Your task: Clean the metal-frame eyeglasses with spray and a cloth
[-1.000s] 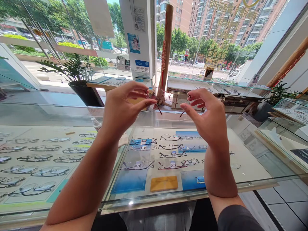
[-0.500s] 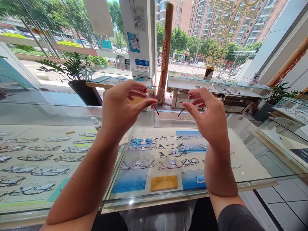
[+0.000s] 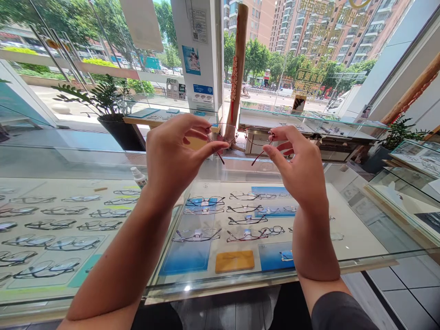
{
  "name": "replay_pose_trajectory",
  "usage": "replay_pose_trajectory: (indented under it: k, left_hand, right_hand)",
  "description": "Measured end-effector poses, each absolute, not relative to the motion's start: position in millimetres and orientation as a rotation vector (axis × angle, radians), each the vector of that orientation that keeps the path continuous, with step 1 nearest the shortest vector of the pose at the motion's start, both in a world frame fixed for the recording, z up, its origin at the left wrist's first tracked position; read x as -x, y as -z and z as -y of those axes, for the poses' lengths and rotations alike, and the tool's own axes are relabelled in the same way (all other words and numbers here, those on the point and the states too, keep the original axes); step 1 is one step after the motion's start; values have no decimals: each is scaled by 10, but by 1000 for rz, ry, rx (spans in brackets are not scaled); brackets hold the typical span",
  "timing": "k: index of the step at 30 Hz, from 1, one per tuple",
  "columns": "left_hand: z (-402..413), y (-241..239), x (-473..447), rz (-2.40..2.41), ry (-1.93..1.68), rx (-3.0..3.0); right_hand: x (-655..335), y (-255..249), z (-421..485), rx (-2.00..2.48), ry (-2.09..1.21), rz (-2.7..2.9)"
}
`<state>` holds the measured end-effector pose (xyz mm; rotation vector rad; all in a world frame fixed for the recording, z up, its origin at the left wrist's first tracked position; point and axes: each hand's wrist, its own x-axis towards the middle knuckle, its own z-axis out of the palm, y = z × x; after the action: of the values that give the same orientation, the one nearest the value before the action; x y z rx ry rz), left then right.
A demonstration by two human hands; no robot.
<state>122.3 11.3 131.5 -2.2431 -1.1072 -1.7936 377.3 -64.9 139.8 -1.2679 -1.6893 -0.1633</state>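
I hold a thin rimless pair of glasses (image 3: 237,135) with dark red temples up in front of me, above a glass display counter (image 3: 240,279). My left hand (image 3: 175,153) pinches the left end of the frame between thumb and fingers. At the right end, my right hand (image 3: 297,167) pinches it the same way. The two temple tips hang down between my hands.
Under the counter glass lie several pairs of glasses (image 3: 202,234) on white and blue trays, plus an orange card (image 3: 234,261). A small white bottle (image 3: 139,176) stands on the counter at left. Behind are a potted plant (image 3: 113,114), a wooden post (image 3: 237,68) and shop windows.
My hands have drifted slightly closer together and the temple tips have swung a little left. The grip on the glasses is the same.
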Motion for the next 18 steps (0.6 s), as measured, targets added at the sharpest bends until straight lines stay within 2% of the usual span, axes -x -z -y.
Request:
replay_pose_trajectory:
  k: [18]
  left_hand:
    - [-188, -1306, -1255, 1151, 1949, 2379]
  right_hand:
    - [-3749, -1391, 671, 1226, 229, 1656]
